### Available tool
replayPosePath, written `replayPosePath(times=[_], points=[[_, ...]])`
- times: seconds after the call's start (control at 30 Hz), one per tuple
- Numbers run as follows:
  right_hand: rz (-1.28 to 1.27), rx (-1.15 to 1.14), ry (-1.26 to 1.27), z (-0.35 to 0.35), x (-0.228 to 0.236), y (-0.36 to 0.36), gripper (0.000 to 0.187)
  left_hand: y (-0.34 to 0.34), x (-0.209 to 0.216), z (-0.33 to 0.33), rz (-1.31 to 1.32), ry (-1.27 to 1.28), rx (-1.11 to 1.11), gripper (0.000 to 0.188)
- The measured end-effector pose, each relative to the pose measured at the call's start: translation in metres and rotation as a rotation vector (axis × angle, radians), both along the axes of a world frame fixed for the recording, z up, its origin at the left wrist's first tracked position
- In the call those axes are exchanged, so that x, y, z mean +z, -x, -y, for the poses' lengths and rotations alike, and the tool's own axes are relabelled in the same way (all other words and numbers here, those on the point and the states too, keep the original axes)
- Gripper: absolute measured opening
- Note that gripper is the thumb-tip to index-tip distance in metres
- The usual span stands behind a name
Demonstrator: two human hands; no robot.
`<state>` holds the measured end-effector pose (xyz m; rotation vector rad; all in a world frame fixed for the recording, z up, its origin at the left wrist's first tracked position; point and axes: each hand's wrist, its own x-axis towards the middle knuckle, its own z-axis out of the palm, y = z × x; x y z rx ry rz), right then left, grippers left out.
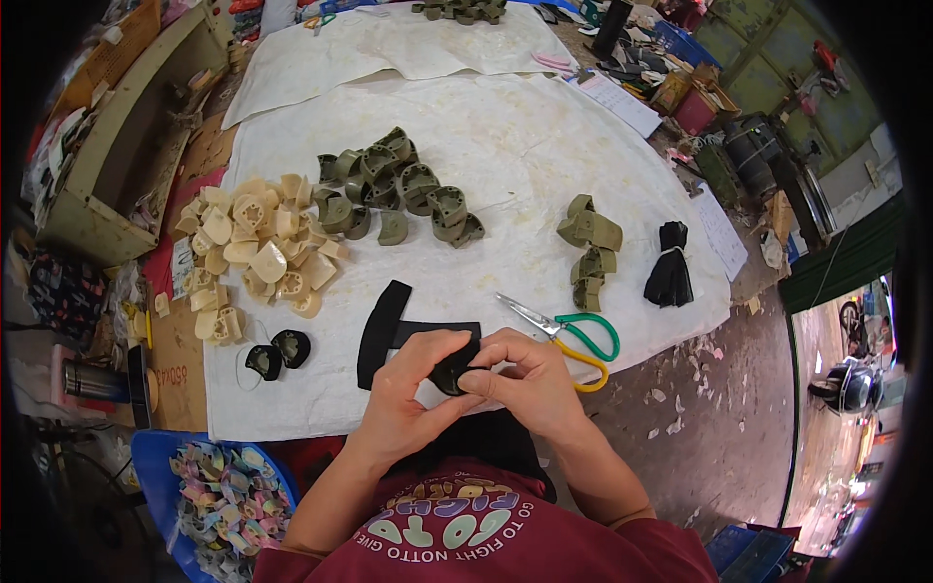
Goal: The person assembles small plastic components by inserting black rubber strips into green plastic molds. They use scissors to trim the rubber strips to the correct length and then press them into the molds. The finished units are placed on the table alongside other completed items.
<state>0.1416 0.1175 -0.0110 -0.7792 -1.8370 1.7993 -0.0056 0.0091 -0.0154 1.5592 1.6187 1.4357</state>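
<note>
White sheeting covers the surface (530, 209) in a cluttered workroom; below its near left corner stands a blue basket (155, 449) of mixed coloured pieces (233, 500); just inside the near edge, around its middle, both hands share a dark cup-shaped piece (448, 375); the grip of the left hand (400, 389) is curled closed around one side, and that of the right hand (535, 381) is pinched, thumb and fingertips, on the other; should either pinch slacken, the piece could drop past the near edge; beside the left hand lie black strips (382, 338), which a sweep of that wrist might drag askew; open-bladed scissors (552, 326) rest right of the right hand, yellow handle close to the near edge, so an outward elbow could knock them off; toward the left edge sit two black-covered cups (291, 347), then a cream heap (267, 253); olive parts (389, 180) lie beyond, others (591, 233) toward the right edge, near a tied black bundle (668, 270).
</note>
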Motion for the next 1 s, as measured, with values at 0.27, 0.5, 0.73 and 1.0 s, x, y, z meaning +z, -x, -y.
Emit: replayPosePath(times=[0.27,0.5,0.73,1.0], points=[[0.316,-0.153,-0.869,-0.021,-0.026,-0.074,0.037,0.002,-0.028,0.005,0.594,0.063,-0.023,0.016],[0.721,0.193,-0.801,-0.071,-0.006,-0.097,0.055,-0.014,-0.035,-0.004,0.934,0.247,-0.078,0.021],[0.658,0.330,-0.739,-0.095,-0.014,-0.099,0.049,-0.017,-0.029,-0.001,0.993,0.296,0.001,0.019],[0.347,0.190,0.230,-0.035,0.009,-0.133,0.052,-0.018,-0.033,-0.004,0.947,0.369,-0.032,0.012]])
